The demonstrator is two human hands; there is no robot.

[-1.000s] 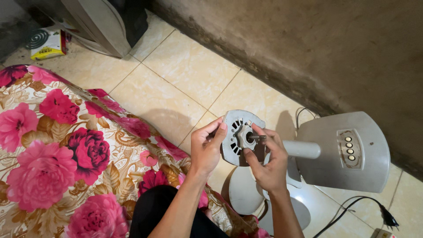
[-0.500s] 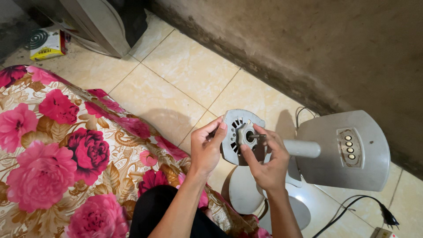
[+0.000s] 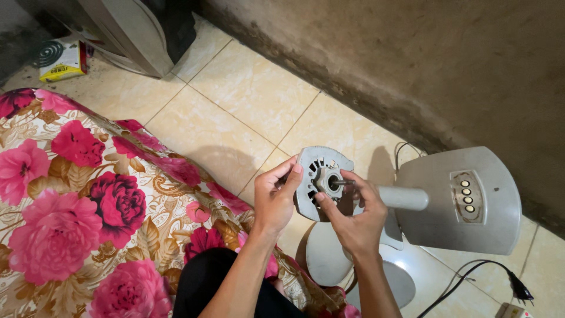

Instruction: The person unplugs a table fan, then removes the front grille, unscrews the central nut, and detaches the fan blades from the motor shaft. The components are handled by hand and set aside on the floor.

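A grey fan motor housing [image 3: 316, 166] with vent slots and a short metal shaft [image 3: 341, 182] sticks out from the neck of a grey fan stand [image 3: 453, 203]. My left hand [image 3: 275, 197] grips the housing's left edge, thumb on its face. My right hand [image 3: 353, 215] pinches the shaft between thumb and fingers from the right and below. The housing's lower right part is hidden behind my right hand.
A white fan blade [image 3: 326, 256] lies on the tiled floor under my hands. A black cord with plug [image 3: 518, 290] trails at the lower right. A pink floral mattress [image 3: 76, 200] fills the left. A yellow box [image 3: 62, 59] sits at the top left. A stained wall [image 3: 412, 65] runs behind.
My right thumb has slid slightly left and down along the hub by the shaft. The left hand and the housing stay put.
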